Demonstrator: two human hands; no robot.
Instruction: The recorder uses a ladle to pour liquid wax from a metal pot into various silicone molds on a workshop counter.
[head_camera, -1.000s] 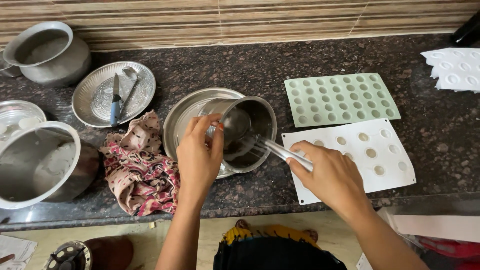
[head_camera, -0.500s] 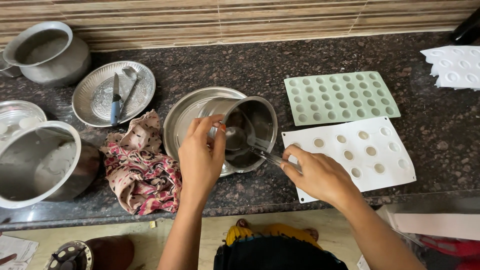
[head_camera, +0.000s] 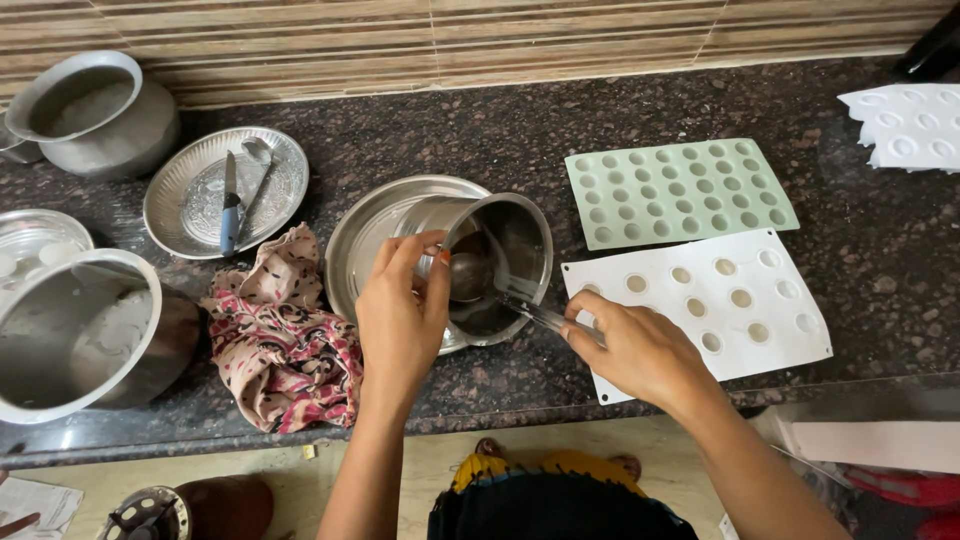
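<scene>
3 pots, 3 moulds

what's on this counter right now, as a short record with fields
left hand: tips the steel pot by its rim
right hand: grips a metal tool that reaches into the pot
under pot: steel plate
moulds: green tray behind white tray
cloth: patterned, left of the plate
far left: plate with knife and spoon
</scene>
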